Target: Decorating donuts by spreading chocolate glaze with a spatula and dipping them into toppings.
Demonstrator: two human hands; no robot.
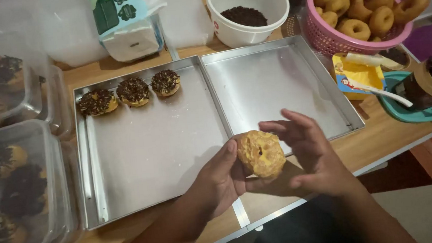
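Left hand (220, 180) and right hand (313, 155) each grip the donut (261, 154) by its rim, above the near desk edge. Best keep fingertips off its top, level, with light pressure so the spread stays unsmeared.

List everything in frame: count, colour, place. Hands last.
doughnut in hand: 1, yellow-coated, held between both hands at bottom centre
sprinkled doughnuts: 3, dark-topped, in a row at the back of the left tray
left tray: 1, silver metal, table centre
right tray: 1, silver metal, beside the left one
plain doughnuts: a pile, golden brown, in the basket
basket: 1, pink, top right
white bowl: 1, dark sprinkles inside, top centre
lidded boxes: several, clear plastic, holding dark-topped doughnuts, left edge
jar: 1, dark contents, right edge
yellow tub: 1, with a white utensil, right
left hand: 1, holding the doughnut
right hand: 1, fingers spread at the doughnut
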